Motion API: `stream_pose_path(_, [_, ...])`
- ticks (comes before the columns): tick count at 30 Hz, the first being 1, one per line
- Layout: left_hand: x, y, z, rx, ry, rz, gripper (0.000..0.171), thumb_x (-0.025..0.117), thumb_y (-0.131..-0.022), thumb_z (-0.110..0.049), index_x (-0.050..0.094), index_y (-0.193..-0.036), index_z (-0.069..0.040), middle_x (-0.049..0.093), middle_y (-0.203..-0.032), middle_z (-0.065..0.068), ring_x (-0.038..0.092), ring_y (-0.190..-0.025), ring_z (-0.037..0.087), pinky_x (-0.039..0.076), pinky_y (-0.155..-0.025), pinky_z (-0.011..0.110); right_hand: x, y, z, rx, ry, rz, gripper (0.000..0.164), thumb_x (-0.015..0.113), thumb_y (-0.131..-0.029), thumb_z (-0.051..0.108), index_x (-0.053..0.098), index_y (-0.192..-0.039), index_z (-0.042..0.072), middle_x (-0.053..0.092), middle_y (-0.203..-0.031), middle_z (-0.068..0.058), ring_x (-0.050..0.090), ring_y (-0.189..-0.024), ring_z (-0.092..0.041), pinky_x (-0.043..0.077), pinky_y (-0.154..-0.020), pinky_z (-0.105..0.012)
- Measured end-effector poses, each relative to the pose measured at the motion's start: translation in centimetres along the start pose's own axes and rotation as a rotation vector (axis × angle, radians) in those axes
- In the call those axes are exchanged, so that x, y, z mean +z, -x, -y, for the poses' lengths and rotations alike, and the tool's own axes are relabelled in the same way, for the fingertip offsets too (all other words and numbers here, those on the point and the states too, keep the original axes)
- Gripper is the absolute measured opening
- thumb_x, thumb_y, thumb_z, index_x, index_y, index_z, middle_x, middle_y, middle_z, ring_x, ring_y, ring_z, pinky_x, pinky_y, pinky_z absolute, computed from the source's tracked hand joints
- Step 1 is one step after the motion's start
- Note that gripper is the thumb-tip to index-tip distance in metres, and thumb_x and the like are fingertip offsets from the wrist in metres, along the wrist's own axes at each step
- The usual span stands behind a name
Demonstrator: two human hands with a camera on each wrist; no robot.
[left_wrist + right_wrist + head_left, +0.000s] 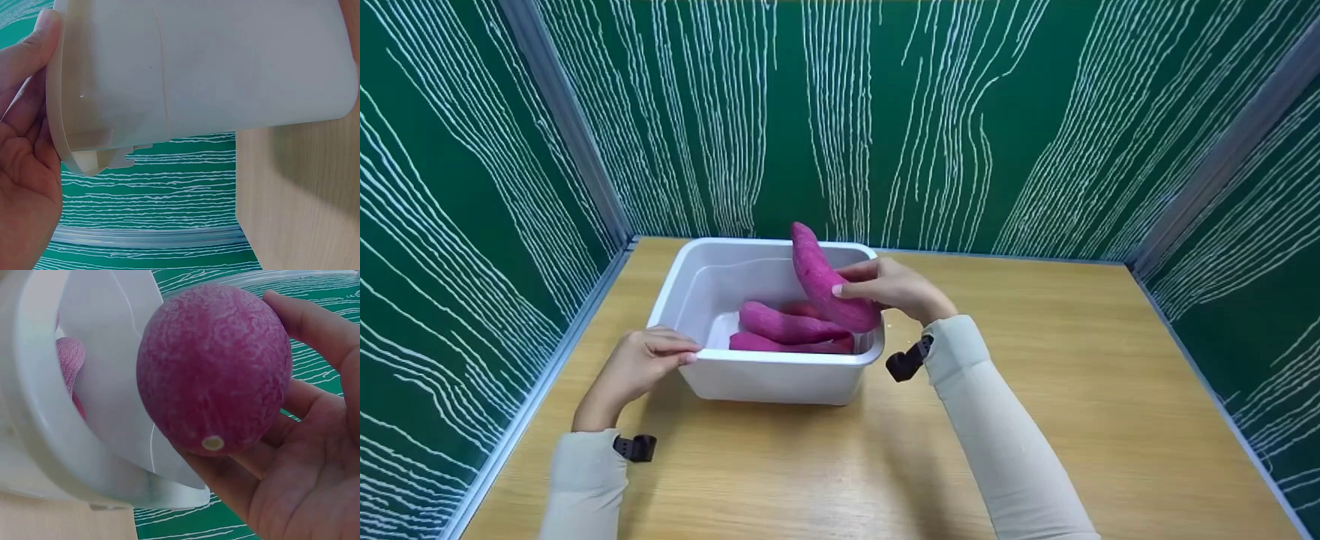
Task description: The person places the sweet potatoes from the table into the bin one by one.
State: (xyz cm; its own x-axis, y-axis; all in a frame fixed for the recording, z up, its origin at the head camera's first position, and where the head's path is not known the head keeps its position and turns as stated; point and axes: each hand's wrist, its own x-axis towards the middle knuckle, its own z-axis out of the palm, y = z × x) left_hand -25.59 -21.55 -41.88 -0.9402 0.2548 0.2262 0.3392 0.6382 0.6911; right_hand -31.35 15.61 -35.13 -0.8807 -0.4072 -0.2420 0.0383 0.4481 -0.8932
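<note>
A long purple sweet potato (826, 289), tilted with its narrow end up, is held by my right hand (901, 289) over the right side of a white plastic bin (772, 379). The right wrist view shows that sweet potato (214, 371) end-on, thumb and fingers around it, beside the bin's rim. My left hand (641, 364) pinches the bin's front left corner; up close, the left fingers curl at the rim (54, 101). Inside the bin lie more purple sweet potatoes, one (787, 324) across the middle and another (757, 343) along the front wall, partly hidden by the rim.
The bin stands near the back left of a wooden table (1035, 420). Green panels (840, 112) with white wavy lines rise behind and at both sides, joined by metal posts (577, 112). Each wrist bears a black band-mounted camera (909, 360).
</note>
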Motion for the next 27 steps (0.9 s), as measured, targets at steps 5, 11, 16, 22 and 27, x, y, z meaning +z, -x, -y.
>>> stream_pose_path(5, [0.1, -0.04, 0.07, -0.006, -0.002, 0.001, 0.016, 0.077, -0.079, -0.01, 0.078, -0.095, -0.009, 0.075, -0.096, 0.008, 0.065, -0.099, 0.025, 0.055, -0.09, 0.038, 0.09, -0.06, 0.07, -0.003, -0.012, 0.009, 0.052, 0.073, -0.084, 0.037, 0.059, -0.131, 0.018, 0.066, -0.118, -0.004, 0.064, -0.102, -0.02, 0.053, -0.091, -0.033])
stream_pose_path(11, [0.07, -0.04, 0.05, -0.028, 0.008, 0.014, 0.017, 0.076, -0.081, -0.01, 0.078, -0.097, -0.009, 0.074, -0.099, 0.009, 0.065, -0.1, 0.027, 0.053, -0.093, 0.046, -0.18, 0.33, 0.34, -0.023, -0.033, -0.063, 0.049, 0.07, -0.087, 0.033, 0.058, -0.132, 0.019, 0.06, -0.132, -0.001, 0.056, -0.119, -0.019, 0.045, -0.104, -0.041])
stream_pose_path(16, [-0.06, -0.02, -0.07, -0.032, 0.017, 0.013, 0.017, 0.076, -0.081, -0.011, 0.077, -0.098, -0.008, 0.074, -0.098, 0.01, 0.064, -0.101, 0.029, 0.051, -0.094, 0.049, -0.35, 0.53, 0.37, -0.028, -0.032, -0.081, 0.048, 0.071, -0.086, 0.034, 0.06, -0.13, 0.019, 0.061, -0.131, -0.001, 0.056, -0.12, -0.021, 0.046, -0.103, -0.043])
stream_pose_path(22, [0.0, -0.05, -0.08, -0.027, 0.016, 0.014, 0.017, 0.077, -0.08, -0.011, 0.078, -0.097, -0.008, 0.075, -0.097, 0.009, 0.065, -0.101, 0.028, 0.052, -0.094, 0.048, -0.34, 0.55, -0.09, -0.029, -0.023, -0.059, 0.049, 0.072, -0.085, 0.037, 0.061, -0.129, 0.018, 0.061, -0.131, -0.001, 0.058, -0.119, -0.023, 0.048, -0.1, -0.044])
stream_pose_path(27, [0.04, -0.09, -0.06, -0.025, 0.015, 0.013, 0.018, 0.077, -0.08, -0.01, 0.077, -0.098, -0.007, 0.075, -0.097, 0.009, 0.065, -0.1, 0.027, 0.052, -0.093, 0.046, -0.36, 0.59, -0.47, -0.024, -0.026, -0.058, 0.049, 0.072, -0.085, 0.038, 0.062, -0.129, 0.019, 0.061, -0.131, -0.001, 0.059, -0.118, -0.023, 0.048, -0.1, -0.045])
